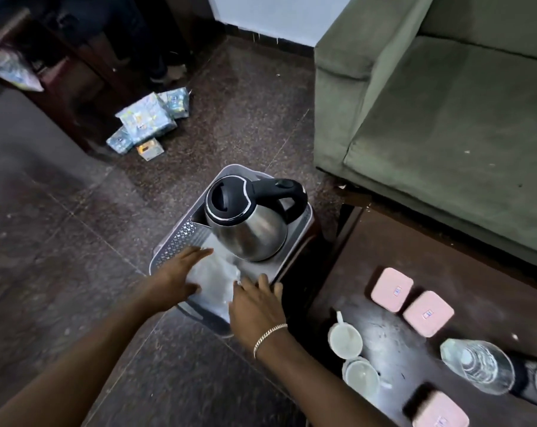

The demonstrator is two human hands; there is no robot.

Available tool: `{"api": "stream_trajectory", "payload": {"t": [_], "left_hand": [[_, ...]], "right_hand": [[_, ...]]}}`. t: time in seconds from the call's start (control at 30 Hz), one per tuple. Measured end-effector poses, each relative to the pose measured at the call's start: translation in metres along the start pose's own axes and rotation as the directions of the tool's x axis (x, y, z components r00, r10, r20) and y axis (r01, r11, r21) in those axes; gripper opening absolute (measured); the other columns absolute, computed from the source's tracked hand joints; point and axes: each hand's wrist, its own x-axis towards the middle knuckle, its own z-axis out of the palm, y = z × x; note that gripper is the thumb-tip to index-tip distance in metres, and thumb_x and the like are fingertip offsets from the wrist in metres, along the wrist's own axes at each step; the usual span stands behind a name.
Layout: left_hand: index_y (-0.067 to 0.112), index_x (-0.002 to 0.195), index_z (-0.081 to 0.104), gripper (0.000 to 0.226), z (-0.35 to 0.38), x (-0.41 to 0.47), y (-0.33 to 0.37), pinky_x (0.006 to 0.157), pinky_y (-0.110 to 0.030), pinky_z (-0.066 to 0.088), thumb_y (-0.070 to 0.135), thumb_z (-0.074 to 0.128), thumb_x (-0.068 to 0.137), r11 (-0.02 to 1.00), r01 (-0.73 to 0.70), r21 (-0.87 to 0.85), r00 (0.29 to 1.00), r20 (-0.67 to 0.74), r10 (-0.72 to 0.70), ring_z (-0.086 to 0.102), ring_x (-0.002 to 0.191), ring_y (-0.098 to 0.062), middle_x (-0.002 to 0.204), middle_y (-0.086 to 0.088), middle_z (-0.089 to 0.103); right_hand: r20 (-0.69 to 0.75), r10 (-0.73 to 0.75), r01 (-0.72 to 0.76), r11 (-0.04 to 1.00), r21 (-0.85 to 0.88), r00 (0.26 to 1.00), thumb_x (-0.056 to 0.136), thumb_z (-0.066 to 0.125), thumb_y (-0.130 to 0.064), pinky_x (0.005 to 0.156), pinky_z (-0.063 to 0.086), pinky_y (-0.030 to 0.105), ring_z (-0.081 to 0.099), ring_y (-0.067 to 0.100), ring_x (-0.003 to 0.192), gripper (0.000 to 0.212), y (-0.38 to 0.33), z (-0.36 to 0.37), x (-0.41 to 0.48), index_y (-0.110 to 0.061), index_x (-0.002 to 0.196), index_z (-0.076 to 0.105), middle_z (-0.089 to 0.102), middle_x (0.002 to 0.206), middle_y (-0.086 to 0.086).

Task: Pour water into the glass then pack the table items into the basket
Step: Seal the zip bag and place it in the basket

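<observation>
A home living room; green sofa (445, 103), dark low table (445, 248), stone-tiled floor (60, 226)

You are looking down at a dark speckled floor (236, 97) with thin lines between big tiles. A green sofa (439, 112) is sitting at your right, up against a pale wall (279, 13). Dark wooden furniture (76, 78) is standing at the far left, in shadow. Some shiny packets (148, 124) are lying on the floor beside it. Soft light is shining on the tiles.
</observation>
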Motion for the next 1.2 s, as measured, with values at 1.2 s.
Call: {"api": "stream_trajectory", "payload": {"t": [1.2], "left_hand": [[0.030,0.132,0.048,0.091,0.024,0.047,-0.037,0.098,-0.051,0.050,0.039,0.098,0.056,0.963,-0.036,0.266,0.996,0.088,0.013,0.045,0.120,-0.034,0.131,0.000,0.033]], "right_hand": [[0.283,-0.081,0.166,0.942,-0.292,0.956,0.099,0.052,-0.024,0.099,0.044,0.046,0.045,0.037,0.124,0.032,-0.020,0.031,0.060,-0.016,0.126,0.065,0.055,0.134,0.007]]}}
